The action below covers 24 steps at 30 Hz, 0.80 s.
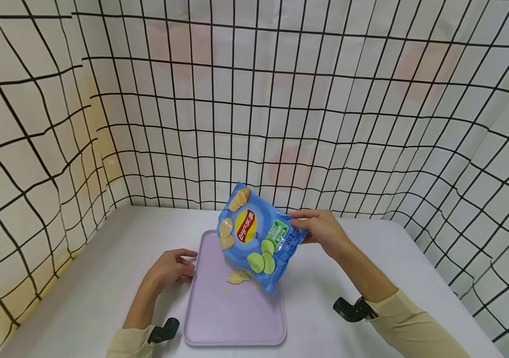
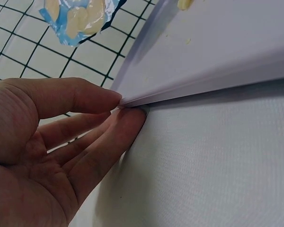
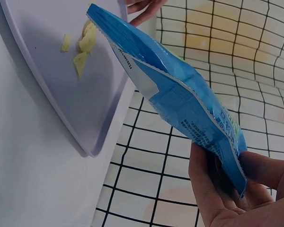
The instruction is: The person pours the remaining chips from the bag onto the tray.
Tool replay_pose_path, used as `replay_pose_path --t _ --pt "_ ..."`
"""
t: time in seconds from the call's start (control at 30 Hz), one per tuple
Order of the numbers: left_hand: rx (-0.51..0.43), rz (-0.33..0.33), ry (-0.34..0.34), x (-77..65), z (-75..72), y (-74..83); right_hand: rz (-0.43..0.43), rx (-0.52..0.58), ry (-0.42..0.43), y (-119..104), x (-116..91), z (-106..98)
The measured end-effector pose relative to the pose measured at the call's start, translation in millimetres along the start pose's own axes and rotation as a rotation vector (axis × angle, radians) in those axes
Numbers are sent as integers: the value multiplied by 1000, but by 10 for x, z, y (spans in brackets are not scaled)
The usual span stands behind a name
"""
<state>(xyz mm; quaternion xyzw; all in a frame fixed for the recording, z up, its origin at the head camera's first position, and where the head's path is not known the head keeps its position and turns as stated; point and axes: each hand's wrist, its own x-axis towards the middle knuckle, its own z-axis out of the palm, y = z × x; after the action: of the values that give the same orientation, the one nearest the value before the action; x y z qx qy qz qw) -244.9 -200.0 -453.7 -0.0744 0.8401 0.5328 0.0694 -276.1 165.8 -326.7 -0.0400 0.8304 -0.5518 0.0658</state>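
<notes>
Right hand point(image 1: 321, 231) pinches bag point(image 1: 247, 248) at its right end, center of head frame, tilted over tray point(image 1: 234, 323). Left hand point(image 1: 167, 268) pinches tray's left rim, lower left of center. Chips point(image 1: 238, 277) on tray, lower middle; tray on table point(image 1: 314, 303).
</notes>
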Motion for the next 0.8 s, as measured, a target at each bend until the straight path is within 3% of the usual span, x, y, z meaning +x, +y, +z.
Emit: replay_pose_path --t 0.8 --pt "-1 3 0 -2 -3 6 -25 -24 -16 -57 13 46"
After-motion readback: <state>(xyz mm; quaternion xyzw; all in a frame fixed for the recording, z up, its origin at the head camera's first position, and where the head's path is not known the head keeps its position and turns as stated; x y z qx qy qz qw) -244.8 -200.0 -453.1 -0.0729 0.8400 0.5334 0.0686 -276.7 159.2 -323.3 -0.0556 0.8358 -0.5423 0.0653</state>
